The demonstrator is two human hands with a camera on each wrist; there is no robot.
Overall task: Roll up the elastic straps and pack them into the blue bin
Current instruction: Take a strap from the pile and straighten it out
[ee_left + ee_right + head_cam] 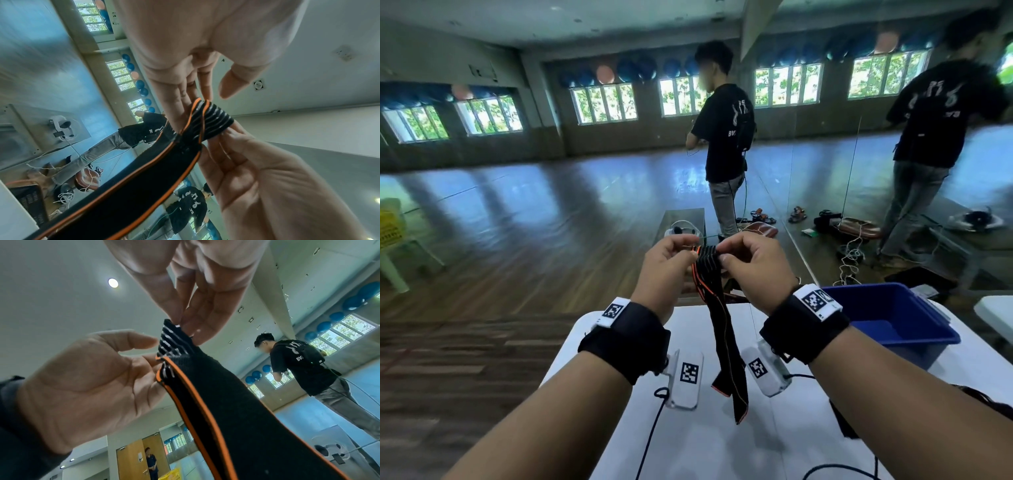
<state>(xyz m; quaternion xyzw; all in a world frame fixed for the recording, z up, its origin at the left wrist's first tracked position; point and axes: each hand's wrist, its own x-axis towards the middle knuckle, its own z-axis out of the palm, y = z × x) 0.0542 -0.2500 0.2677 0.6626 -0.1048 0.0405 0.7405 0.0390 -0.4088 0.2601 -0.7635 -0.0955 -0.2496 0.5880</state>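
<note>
Pinched in both the left hand [666,265] and right hand [755,265]: black orange-edged elastic strap [717,308], ribbed end up. Dangled above the white worktop [722,445]. Beside it, right: blue bin [893,317].

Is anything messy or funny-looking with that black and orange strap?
A little. The strap is not rolled yet: both the left hand and right hand pinch its striped top end, while the long tail dangles loose and twisted above the white table. The blue bin looks empty.
</note>
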